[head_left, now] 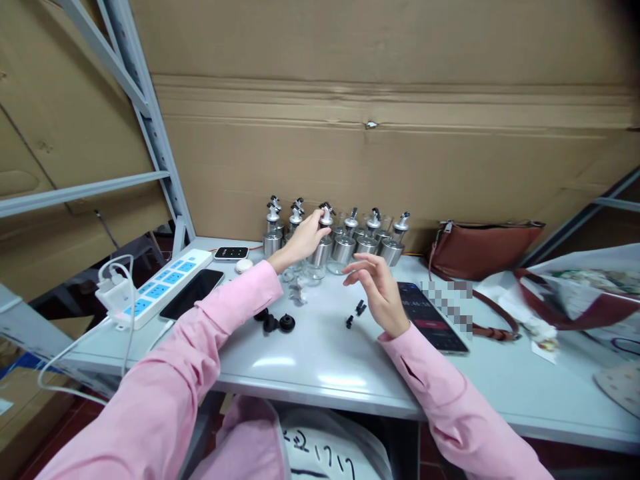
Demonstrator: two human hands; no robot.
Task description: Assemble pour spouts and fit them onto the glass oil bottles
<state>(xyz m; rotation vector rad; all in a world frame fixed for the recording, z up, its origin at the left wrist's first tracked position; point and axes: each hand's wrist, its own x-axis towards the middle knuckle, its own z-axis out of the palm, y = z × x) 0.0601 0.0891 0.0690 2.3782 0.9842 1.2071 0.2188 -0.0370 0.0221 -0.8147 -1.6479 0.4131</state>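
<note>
My left hand (pixel 306 235) reaches to the back of the table, its fingers closed round the neck of an oil bottle (pixel 321 252) with a steel sleeve, glass base and black-tipped silver spout. More oil bottles of this kind (pixel 367 247) stand upright on both sides of it, several in all. My right hand (pixel 375 290) hovers over the table with fingers bent and apart, holding nothing. Two small black parts (pixel 357 313) lie below it. Black round stoppers (pixel 287 323) rest near my left sleeve, and shiny silver pieces (pixel 297 293) lie in front of the bottles.
At left on the table (pixel 310 367) are a power strip (pixel 165 287), a dark phone (pixel 193 293) and a small black device (pixel 231 253). A phone showing a timer (pixel 430 320), a brown bag (pixel 480 250) and a plastic bag (pixel 595 280) lie right. Cardboard (pixel 350 153) walls the back.
</note>
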